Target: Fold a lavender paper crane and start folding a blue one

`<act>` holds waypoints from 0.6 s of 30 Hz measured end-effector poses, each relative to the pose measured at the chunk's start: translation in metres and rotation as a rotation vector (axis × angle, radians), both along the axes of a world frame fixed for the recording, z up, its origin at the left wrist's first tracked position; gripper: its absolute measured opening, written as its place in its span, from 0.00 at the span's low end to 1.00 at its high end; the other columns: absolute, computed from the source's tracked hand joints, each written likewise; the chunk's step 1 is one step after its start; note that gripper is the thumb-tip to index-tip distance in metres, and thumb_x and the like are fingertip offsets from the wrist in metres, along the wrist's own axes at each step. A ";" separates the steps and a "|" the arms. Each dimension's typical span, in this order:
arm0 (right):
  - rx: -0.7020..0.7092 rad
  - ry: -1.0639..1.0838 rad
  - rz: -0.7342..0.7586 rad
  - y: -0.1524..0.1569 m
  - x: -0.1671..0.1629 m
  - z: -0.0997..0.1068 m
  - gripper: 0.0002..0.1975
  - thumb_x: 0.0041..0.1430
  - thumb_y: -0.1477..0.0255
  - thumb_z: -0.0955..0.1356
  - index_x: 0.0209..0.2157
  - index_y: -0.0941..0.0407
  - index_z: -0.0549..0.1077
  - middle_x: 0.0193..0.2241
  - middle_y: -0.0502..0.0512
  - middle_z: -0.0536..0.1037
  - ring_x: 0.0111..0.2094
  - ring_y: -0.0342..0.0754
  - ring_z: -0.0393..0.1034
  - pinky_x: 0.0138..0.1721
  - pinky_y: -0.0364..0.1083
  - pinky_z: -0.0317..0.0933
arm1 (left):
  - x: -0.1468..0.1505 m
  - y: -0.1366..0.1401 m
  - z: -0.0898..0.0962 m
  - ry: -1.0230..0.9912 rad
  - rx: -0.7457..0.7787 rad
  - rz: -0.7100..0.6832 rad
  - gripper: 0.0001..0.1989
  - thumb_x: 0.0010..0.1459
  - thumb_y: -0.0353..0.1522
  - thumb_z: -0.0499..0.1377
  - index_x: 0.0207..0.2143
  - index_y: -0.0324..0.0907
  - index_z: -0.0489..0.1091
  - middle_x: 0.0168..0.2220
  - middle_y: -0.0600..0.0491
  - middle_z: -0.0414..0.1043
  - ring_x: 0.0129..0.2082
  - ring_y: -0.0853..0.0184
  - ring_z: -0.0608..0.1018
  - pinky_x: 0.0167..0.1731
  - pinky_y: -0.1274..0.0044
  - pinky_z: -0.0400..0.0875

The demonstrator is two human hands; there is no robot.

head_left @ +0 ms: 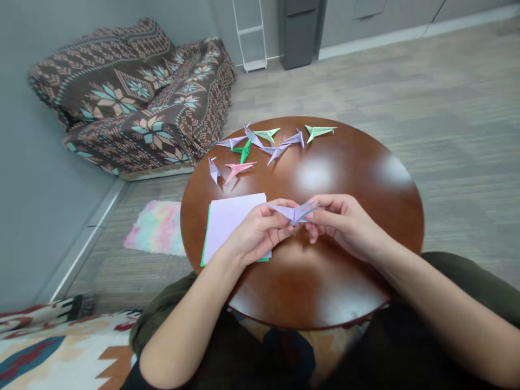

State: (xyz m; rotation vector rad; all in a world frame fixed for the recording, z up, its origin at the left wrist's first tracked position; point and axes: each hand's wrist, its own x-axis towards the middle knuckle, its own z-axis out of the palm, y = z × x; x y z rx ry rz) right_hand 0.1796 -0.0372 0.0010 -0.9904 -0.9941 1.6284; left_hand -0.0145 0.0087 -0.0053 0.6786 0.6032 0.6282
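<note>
A lavender origami crane [296,213], folded into thin pointed flaps, is held between my two hands above the front half of the table. My left hand [264,230] pinches its left point between thumb and fingers. On the other side, the thumb and index finger of my right hand [343,222] grip its right flaps, and the remaining fingers curl beneath. Under my left hand and wrist lies a stack of square paper [229,219], lavender on top with green showing at its edges.
Several folded cranes stand along the table's far left edge, among them a pink crane [239,170], a dark green crane [245,150] and a light green crane [319,131]. The round brown table [357,179] is glossy. A patterned covered sofa [146,108] stands beyond it.
</note>
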 end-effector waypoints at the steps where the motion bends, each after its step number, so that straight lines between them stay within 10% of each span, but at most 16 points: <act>1: -0.004 0.000 0.005 0.000 0.000 0.000 0.14 0.49 0.62 0.81 0.28 0.57 0.80 0.22 0.49 0.77 0.20 0.42 0.70 0.25 0.43 0.68 | 0.000 0.000 0.000 0.008 0.011 0.002 0.12 0.48 0.25 0.75 0.36 0.39 0.80 0.33 0.52 0.80 0.32 0.73 0.81 0.38 0.83 0.77; 18: 0.071 0.012 -0.108 0.000 -0.010 -0.010 0.16 0.52 0.64 0.81 0.34 0.56 0.77 0.25 0.49 0.81 0.22 0.41 0.73 0.26 0.41 0.71 | 0.001 0.002 -0.005 -0.013 -0.045 -0.004 0.10 0.51 0.22 0.72 0.36 0.35 0.78 0.32 0.51 0.80 0.31 0.73 0.82 0.36 0.85 0.77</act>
